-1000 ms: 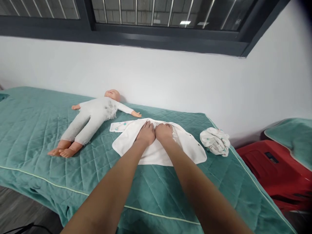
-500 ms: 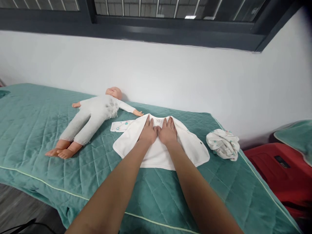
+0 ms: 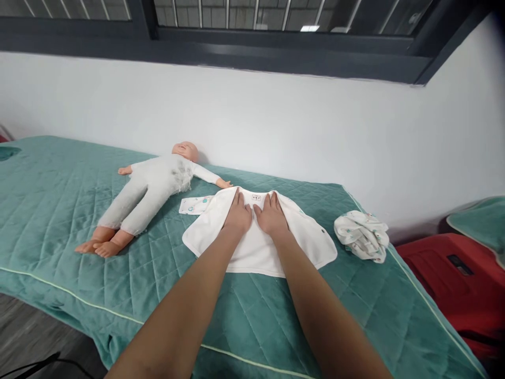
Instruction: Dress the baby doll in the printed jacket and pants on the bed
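Note:
A white baby shirt [image 3: 252, 252] lies spread on the green quilted cover, its front flaps folded outward and a small printed label at the neck. My left hand [image 3: 238, 215] presses flat on the shirt's left flap near the collar, fingers stretched out. On the other side my right hand [image 3: 271, 213] lies flat near the right edge of the neckline, fingers extended too. One patterned sleeve [image 3: 195, 205] sticks out at the left. Just beyond it rests a baby doll [image 3: 158, 184] on its back, one arm reaching close to the shirt's collar.
The green quilted cover [image 3: 79, 284] runs to a white wall behind. A crumpled patterned cloth [image 3: 362, 236] sits to the right of the shirt. Past the cover's right edge stands a red case [image 3: 442, 273] with green fabric [image 3: 479, 221] over it. A dark-framed window [image 3: 284, 47] is above.
My hands have moved slightly apart at the thumbs, still flat on the shirt. The shirt's collar has shifted a little; the doll and the crumpled cloth have stayed put.

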`<action>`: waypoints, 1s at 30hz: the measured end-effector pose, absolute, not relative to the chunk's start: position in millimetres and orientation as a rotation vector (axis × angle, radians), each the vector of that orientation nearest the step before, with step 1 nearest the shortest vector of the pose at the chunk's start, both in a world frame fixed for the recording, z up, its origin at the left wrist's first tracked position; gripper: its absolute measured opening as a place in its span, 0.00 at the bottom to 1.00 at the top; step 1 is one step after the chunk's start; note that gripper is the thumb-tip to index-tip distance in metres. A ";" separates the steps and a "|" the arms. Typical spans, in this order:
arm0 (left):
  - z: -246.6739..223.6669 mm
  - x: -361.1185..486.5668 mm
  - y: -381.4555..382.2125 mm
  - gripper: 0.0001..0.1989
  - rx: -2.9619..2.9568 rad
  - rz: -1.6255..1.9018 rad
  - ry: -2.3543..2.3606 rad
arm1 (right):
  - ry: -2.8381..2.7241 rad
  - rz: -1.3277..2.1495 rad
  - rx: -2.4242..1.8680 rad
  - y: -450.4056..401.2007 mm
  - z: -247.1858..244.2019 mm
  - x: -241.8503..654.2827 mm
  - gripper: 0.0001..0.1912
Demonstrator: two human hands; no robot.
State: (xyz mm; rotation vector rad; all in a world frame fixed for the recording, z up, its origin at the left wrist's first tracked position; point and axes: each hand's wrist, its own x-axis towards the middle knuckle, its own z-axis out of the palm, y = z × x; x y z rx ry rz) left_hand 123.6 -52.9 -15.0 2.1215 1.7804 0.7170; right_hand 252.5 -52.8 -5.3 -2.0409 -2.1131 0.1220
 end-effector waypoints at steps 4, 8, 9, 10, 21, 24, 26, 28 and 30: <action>-20.4 127.6 -49.6 0.29 2.246 0.621 1.780 | -2.192 0.080 -2.032 -50.8 -7.8 250.0 0.40; -18.3 130.6 -54.2 0.27 2.278 0.576 1.804 | -2.215 0.059 -2.030 -53.2 -6.0 248.1 0.40; -16.8 131.1 -57.0 0.27 2.284 0.564 1.816 | -2.216 0.060 -2.033 -54.5 -5.2 247.6 0.41; -15.1 131.6 -60.3 0.27 2.286 0.552 1.830 | -2.216 0.062 -2.036 -56.1 -4.4 247.2 0.41; 1.7 134.8 -108.9 0.30 2.170 0.483 2.021 | -2.246 0.096 -2.028 -103.0 -0.6 251.8 0.40; 3.0 130.7 -132.2 0.33 2.110 0.481 2.080 | -2.328 0.078 -1.935 -139.6 2.5 258.4 0.38; 0.9 124.3 -153.6 0.33 2.134 0.505 2.071 | -2.392 0.051 -1.820 -170.2 3.8 265.9 0.37; -2.2 114.7 -178.6 0.30 2.228 0.572 1.987 | -2.423 0.027 -1.686 -200.8 5.1 276.1 0.33; -4.0 103.4 -203.3 0.25 2.343 0.656 1.832 | -2.367 -0.037 -1.588 -225.9 7.5 288.3 0.27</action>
